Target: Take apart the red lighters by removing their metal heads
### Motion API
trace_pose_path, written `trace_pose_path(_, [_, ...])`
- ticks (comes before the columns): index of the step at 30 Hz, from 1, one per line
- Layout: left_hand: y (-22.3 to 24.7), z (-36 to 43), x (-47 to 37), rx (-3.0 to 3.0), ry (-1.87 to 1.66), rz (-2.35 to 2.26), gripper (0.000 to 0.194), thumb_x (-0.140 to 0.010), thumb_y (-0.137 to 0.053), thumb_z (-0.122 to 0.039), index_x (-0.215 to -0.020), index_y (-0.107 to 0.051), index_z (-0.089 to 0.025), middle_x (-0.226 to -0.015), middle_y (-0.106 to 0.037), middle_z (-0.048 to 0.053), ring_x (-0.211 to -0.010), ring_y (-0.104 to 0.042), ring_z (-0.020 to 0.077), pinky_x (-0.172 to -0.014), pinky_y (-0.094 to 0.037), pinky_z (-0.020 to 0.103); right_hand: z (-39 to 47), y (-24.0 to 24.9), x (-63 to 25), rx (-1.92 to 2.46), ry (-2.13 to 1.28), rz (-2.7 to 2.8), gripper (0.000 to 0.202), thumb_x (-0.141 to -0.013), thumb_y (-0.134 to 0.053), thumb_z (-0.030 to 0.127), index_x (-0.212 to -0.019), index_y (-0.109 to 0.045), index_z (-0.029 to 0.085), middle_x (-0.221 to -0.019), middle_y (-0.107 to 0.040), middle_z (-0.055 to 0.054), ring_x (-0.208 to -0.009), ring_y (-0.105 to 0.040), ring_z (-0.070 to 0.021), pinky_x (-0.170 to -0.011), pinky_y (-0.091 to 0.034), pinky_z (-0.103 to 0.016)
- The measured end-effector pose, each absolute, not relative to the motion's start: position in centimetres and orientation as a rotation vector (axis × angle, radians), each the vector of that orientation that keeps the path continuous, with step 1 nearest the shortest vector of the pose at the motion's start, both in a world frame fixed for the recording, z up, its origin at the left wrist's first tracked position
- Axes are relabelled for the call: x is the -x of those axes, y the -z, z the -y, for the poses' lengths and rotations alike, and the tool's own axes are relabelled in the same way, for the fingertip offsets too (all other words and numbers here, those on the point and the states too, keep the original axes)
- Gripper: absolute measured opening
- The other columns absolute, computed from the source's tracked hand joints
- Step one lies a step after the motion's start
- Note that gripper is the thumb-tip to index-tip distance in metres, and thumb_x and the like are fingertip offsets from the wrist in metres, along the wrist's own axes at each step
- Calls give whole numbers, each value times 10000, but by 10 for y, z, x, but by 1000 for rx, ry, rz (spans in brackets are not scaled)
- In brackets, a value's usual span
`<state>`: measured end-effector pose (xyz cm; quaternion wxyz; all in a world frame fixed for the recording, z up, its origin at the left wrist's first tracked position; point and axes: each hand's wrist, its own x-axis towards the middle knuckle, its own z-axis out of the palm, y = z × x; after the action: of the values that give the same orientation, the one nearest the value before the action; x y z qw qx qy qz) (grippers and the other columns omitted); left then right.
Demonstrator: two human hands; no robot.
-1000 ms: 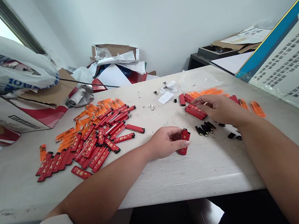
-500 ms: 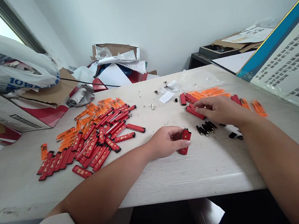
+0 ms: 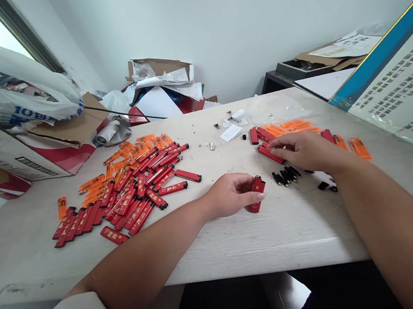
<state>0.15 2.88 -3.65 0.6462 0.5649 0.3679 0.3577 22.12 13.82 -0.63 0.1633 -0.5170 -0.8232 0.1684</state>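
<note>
My left hand (image 3: 231,195) is closed around a red lighter (image 3: 256,193) with gold print, its black top pointing up and away from me. Farther right, my right hand (image 3: 305,151) has thumb and fingers pinched at the right end of a red lighter casing (image 3: 268,155) on the table. Part of that casing is hidden by the fingertips. Just in front of it lie several small black lighter parts (image 3: 286,176). Behind and beside the right hand are more red casings (image 3: 253,136) and orange lighter bodies (image 3: 296,125).
A heap of red lighters (image 3: 131,201) and orange lighter bodies (image 3: 90,184) covers the table's left side. Small metal bits (image 3: 212,146) and a white label (image 3: 231,132) lie toward the back. A carton (image 3: 44,155) stands left, a printed board (image 3: 407,73) right.
Both hands keep their places and holds. Only the camera's view has shifted very slightly.
</note>
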Motion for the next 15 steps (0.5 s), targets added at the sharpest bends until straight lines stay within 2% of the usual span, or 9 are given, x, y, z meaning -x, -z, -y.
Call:
trace_pose_path(9, [35,-28,-2,-1287,-811,-845,266,-726,-753,-326,-801,-594,-125,-743,-601,15,-686,-583,113,-692,-498,298,-139,9,-222,1406,-502,2327,380,-804,-574,564,-946,-713,240,-862,-724,-54,-707,-636,-228,-629,-496,-367])
trace_pose_path(15, [30,-26,-3,-1301,-802,-921,146,-739,-700,-194,-788,-578,-132,-735,-595,11,-673,-590,113,-688,-496,301,-140,9,-224,1409,-518,2334,312,-795,-585,523,-867,-713,248,-769,-701,-39,-634,-610,-207,-580,-488,-352])
